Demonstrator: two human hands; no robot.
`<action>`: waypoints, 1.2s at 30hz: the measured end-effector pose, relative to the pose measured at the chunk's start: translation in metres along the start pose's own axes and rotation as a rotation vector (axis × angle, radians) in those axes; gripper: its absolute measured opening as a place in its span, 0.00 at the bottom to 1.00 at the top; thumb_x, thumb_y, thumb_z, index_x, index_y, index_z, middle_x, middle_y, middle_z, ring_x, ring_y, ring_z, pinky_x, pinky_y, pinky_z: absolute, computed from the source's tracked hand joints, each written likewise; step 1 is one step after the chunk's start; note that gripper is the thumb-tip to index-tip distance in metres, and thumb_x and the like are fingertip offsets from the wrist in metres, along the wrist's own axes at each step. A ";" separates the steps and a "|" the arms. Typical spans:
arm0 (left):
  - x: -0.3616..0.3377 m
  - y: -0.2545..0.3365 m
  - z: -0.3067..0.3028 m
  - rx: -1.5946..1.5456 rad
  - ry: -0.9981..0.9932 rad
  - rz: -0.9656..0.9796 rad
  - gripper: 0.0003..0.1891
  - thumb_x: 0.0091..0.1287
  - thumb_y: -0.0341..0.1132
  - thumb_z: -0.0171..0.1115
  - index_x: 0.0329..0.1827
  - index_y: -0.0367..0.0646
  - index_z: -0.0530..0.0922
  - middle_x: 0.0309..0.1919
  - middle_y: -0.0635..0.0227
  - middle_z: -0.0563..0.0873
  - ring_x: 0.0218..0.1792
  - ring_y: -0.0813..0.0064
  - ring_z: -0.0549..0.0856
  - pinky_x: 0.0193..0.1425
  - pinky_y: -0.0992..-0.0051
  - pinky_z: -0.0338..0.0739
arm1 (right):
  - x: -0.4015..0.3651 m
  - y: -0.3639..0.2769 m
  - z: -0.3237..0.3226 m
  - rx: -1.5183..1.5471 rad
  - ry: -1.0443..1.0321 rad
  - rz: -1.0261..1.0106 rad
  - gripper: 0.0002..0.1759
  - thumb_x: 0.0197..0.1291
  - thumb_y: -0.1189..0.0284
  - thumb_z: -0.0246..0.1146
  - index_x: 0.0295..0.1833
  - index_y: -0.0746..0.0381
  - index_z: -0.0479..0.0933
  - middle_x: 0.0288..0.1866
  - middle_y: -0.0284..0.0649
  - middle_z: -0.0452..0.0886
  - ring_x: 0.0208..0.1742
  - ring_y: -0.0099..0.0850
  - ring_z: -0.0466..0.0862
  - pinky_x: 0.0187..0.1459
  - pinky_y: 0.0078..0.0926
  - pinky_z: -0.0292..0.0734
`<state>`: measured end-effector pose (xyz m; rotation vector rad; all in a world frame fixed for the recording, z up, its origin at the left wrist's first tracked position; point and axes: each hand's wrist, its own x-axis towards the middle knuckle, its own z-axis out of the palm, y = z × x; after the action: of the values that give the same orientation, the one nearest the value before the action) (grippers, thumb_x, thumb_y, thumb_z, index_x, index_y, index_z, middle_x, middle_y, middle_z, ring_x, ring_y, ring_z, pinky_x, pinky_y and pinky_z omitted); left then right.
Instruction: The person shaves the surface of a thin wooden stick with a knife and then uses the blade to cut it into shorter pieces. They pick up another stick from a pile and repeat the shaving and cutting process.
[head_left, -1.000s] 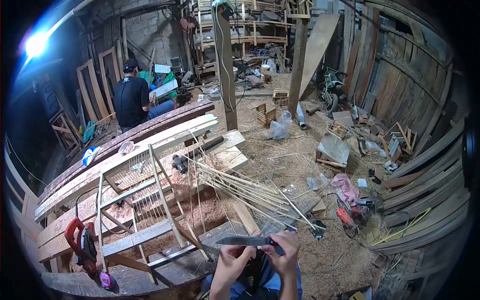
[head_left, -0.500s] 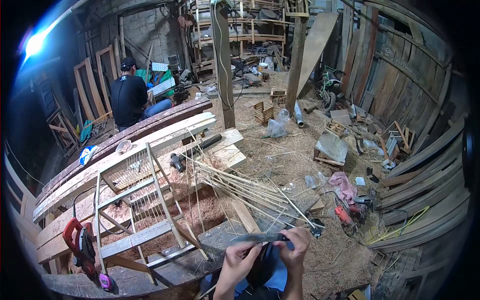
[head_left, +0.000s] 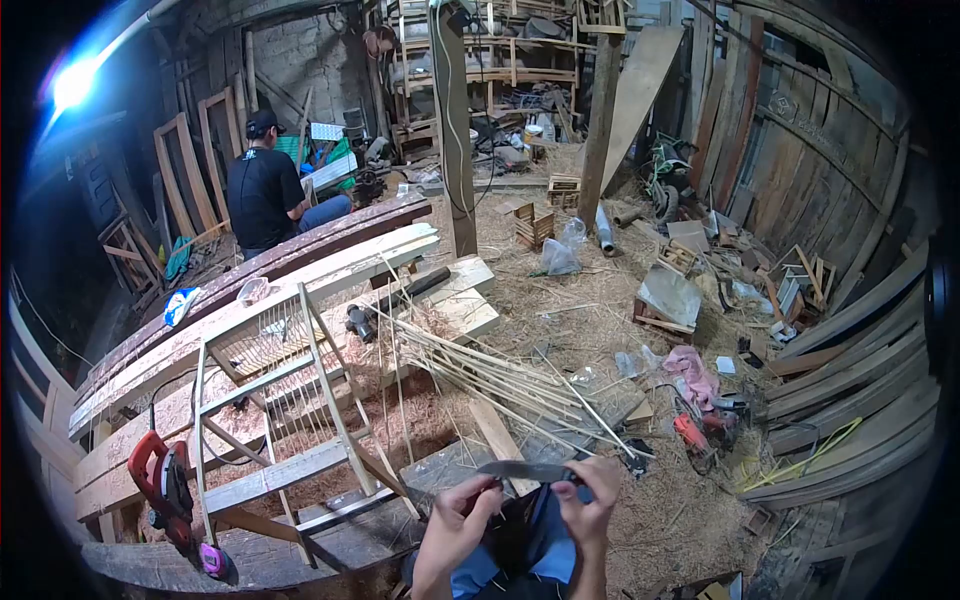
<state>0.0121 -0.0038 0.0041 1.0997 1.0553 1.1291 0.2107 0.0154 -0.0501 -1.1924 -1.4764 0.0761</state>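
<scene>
A dark-bladed knife (head_left: 527, 470) lies crosswise in front of me above my lap. My right hand (head_left: 590, 500) is closed around its handle, the thumb up against the near end of the blade. At the other end, my left hand (head_left: 458, 520) has its thumb and fingers pinched together by the blade's tip. Whether a thin strip is also between those fingers cannot be made out. Just beyond the knife, a flat wooden board (head_left: 497, 432) and many thin wooden strips (head_left: 500, 375) lie on the bench.
A slatted wooden frame (head_left: 280, 400) leans on the bench to my left, beside a red power tool (head_left: 160, 485) and a pink tape measure (head_left: 213, 560). A hammer (head_left: 360, 322) lies further back. Another person (head_left: 262, 190) sits far left. A red tool (head_left: 692, 430) rests on the shavings-covered floor.
My left hand has slid leftward along the blade to its tip, uncovering more of it. The right hand keeps its hold on the handle. The view has shifted slightly.
</scene>
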 end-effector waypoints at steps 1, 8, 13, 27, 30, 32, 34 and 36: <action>0.000 0.000 0.002 0.016 -0.006 -0.034 0.18 0.75 0.27 0.60 0.67 0.35 0.80 0.37 0.78 0.84 0.34 0.90 0.74 0.39 0.84 0.72 | 0.001 -0.005 0.006 0.017 -0.024 -0.040 0.24 0.55 0.49 0.75 0.38 0.61 0.84 0.30 0.36 0.83 0.32 0.39 0.80 0.39 0.37 0.67; -0.001 -0.013 0.006 -0.036 -0.059 -0.011 0.15 0.74 0.28 0.63 0.60 0.32 0.84 0.44 0.73 0.89 0.43 0.87 0.81 0.49 0.82 0.77 | -0.003 -0.019 0.013 0.068 -0.076 -0.039 0.23 0.49 0.51 0.77 0.37 0.60 0.85 0.31 0.35 0.83 0.34 0.37 0.80 0.40 0.37 0.67; -0.003 -0.008 0.001 0.098 -0.100 -0.059 0.14 0.74 0.29 0.64 0.57 0.31 0.84 0.46 0.67 0.91 0.45 0.85 0.82 0.50 0.80 0.78 | 0.002 -0.012 0.002 0.029 -0.080 -0.047 0.22 0.48 0.52 0.78 0.37 0.59 0.85 0.30 0.34 0.82 0.34 0.36 0.80 0.43 0.36 0.67; -0.013 0.013 -0.024 0.063 -0.047 -0.028 0.18 0.74 0.25 0.60 0.67 0.39 0.81 0.52 0.65 0.89 0.48 0.85 0.82 0.54 0.83 0.76 | -0.025 0.077 -0.051 -0.213 0.361 0.339 0.31 0.69 0.45 0.63 0.41 0.68 0.81 0.35 0.41 0.77 0.38 0.37 0.75 0.40 0.37 0.66; -0.008 0.005 -0.020 -0.003 -0.013 0.002 0.19 0.73 0.23 0.59 0.67 0.37 0.81 0.44 0.70 0.88 0.44 0.86 0.81 0.51 0.84 0.75 | -0.023 0.060 -0.060 -0.148 0.257 0.374 0.33 0.69 0.44 0.64 0.46 0.70 0.81 0.37 0.40 0.77 0.40 0.33 0.77 0.46 0.33 0.71; -0.005 0.009 -0.010 0.054 0.012 0.020 0.19 0.71 0.23 0.61 0.65 0.36 0.82 0.37 0.74 0.85 0.38 0.88 0.78 0.45 0.84 0.73 | -0.002 0.029 -0.041 -0.138 0.257 0.208 0.33 0.68 0.42 0.63 0.39 0.67 0.80 0.31 0.41 0.75 0.35 0.39 0.75 0.40 0.38 0.66; -0.004 0.007 -0.004 0.087 0.022 0.004 0.19 0.71 0.23 0.62 0.64 0.36 0.83 0.37 0.74 0.85 0.37 0.88 0.78 0.43 0.84 0.73 | -0.005 0.017 -0.027 -0.080 0.175 0.170 0.29 0.64 0.45 0.67 0.38 0.64 0.82 0.33 0.40 0.78 0.36 0.40 0.77 0.41 0.39 0.67; 0.001 -0.002 0.003 0.118 0.047 0.083 0.17 0.70 0.24 0.65 0.61 0.37 0.85 0.36 0.75 0.86 0.35 0.89 0.78 0.40 0.84 0.73 | -0.003 0.000 -0.011 0.004 0.085 0.089 0.26 0.60 0.47 0.71 0.39 0.62 0.83 0.33 0.38 0.81 0.36 0.40 0.79 0.41 0.39 0.68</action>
<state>0.0152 -0.0030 0.0027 1.2248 1.1335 1.1758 0.2185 0.0076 -0.0489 -1.2433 -1.3491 0.0876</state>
